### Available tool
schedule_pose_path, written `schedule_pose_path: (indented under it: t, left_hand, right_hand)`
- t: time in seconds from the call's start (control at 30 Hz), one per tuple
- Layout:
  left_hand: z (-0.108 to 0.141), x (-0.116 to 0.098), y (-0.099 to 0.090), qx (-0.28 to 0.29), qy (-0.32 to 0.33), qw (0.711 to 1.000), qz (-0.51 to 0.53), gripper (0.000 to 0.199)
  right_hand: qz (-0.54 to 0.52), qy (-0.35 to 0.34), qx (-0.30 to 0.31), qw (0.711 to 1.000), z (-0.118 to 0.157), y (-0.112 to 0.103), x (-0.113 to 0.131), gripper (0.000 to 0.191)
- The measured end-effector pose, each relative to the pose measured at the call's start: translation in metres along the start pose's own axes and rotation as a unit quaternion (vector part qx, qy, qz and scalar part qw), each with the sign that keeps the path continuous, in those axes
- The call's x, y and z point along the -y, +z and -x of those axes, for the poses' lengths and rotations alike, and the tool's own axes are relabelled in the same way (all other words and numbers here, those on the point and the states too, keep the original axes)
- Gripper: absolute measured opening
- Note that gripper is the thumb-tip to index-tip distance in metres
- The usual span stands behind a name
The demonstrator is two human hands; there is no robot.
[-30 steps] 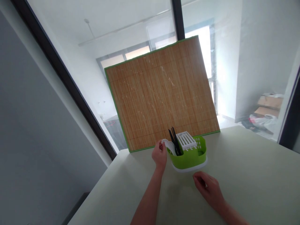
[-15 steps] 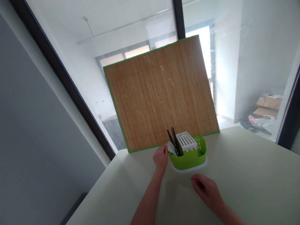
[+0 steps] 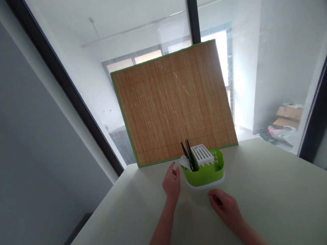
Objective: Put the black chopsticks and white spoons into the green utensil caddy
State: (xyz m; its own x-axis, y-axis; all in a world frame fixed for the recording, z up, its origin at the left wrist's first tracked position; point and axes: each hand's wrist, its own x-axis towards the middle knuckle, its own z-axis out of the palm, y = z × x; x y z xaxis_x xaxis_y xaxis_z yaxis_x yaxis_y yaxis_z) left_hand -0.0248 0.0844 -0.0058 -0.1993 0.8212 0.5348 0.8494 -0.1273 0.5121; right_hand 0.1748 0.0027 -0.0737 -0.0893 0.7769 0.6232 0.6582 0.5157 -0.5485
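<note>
A green utensil holder [image 3: 204, 178] with a white base stands on the table, close to the mat. White spoons [image 3: 185, 162] lean in its left compartment beside black chopsticks [image 3: 190, 153]. A slotted white rack [image 3: 202, 153] with small hooks sits across its middle. Just left of the holder, my left hand [image 3: 172, 182] is open and empty, thumb and forefinger apart near the spoons. My right hand [image 3: 224, 204] rests on the table in front of the holder, fingers curled closed; whatever may be in them is hidden.
A bamboo mat [image 3: 173, 105] with green edging leans upright against the glass behind the table [image 3: 276, 190]. Dark window frames [image 3: 194, 23] run behind and beside it. Beyond the glass at right lie cardboard boxes [image 3: 288, 114].
My left hand has let go of the spoons and drawn back a little to the left and down, its fingers parting. My right hand has stayed in place.
</note>
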Motion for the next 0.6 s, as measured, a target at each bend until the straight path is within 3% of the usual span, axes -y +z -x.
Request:
schedule_pose_path:
  t: [0.13,0.23,0.4,0.6]
  left_hand:
    - [0.051,0.029,0.001,0.087,-0.016,0.996,0.034,0.043]
    - [0.073,0.049,0.004,0.170,-0.026,0.985,0.033,0.045]
    - [0.071,0.064,0.012,0.226,-0.026,0.973,0.039,0.044]
    - [0.067,0.066,0.017,0.250,-0.002,0.968,0.032,0.042]
  right_hand:
    - [0.019,0.004,-0.045,0.999,-0.003,-0.005,-0.002,0.011]
    - [0.033,0.040,-0.107,0.993,-0.005,-0.011,-0.006,0.021]
    - [0.094,0.072,-0.194,0.974,-0.028,-0.029,-0.006,0.037]
    - [0.211,0.092,-0.174,0.957,-0.089,-0.032,0.023,0.070]
